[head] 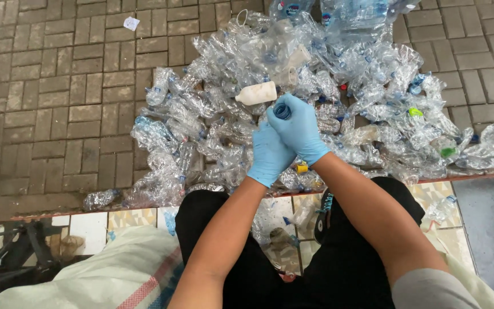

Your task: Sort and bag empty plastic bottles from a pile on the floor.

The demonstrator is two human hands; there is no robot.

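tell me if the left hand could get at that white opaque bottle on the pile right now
Probably not at once. The left hand is wrapped with the right hand around a blue-capped clear bottle. The white bottle lies uncovered on top of the pile, just beyond both hands.

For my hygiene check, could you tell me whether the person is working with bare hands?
No, both the left hand and the right hand wear blue gloves while they grip a blue-capped bottle over the pile.
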